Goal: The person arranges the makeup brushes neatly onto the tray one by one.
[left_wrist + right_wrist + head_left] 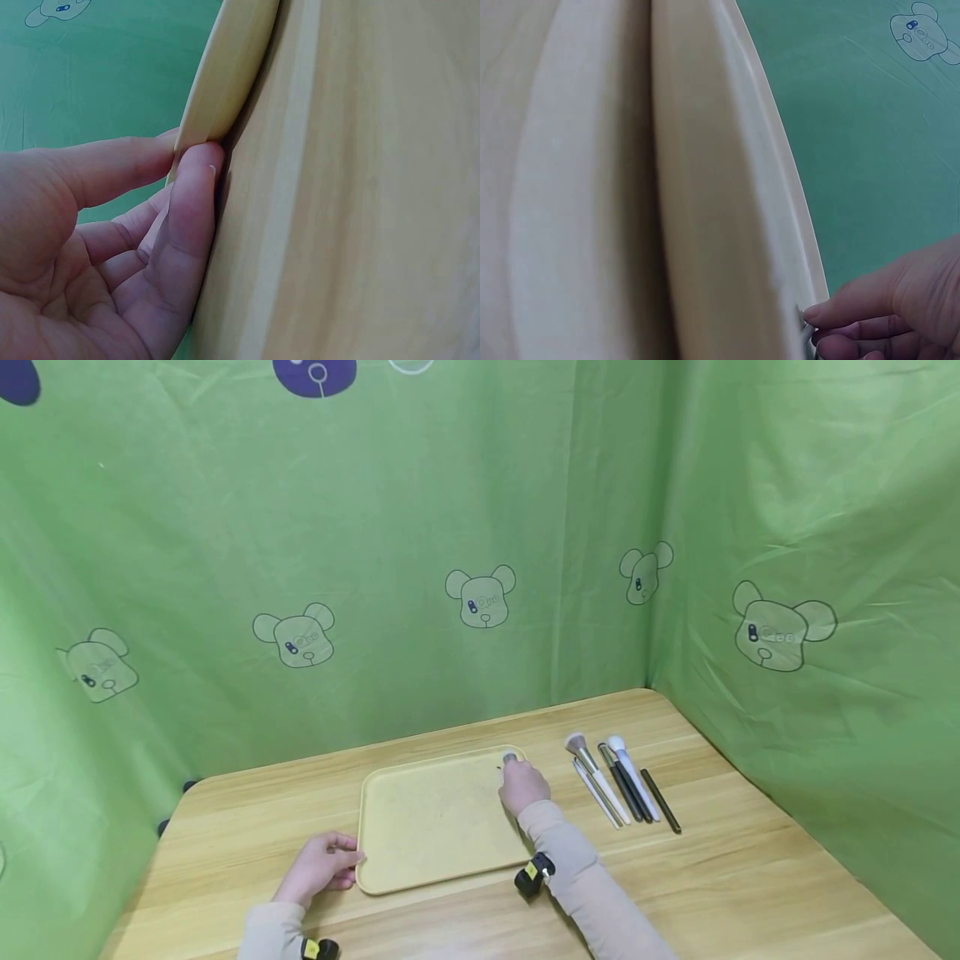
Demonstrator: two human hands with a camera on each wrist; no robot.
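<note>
A shallow yellow tray [435, 814] lies on the wooden table. At its front left corner, my left hand [318, 867] pinches the rim. In the left wrist view the thumb and fingers [196, 187] meet at the tray's edge, with fingertips close to the tabletop. My right hand [523, 787] is over the tray's far right corner. It pinches a small silver-grey item [510, 757], mostly hidden by the fingers; I cannot tell its kind. Only a thin grey bit [807, 334] of it shows in the right wrist view, beside the tray's rim.
Right of the tray lie several makeup brushes: a fluffy one [600, 781] with a white handle, dark-handled ones [632, 789] and a white-tipped one [636, 781]. A dark slim stick [662, 802] lies apart at their right. Green curtains [420, 527] enclose the table's back and sides.
</note>
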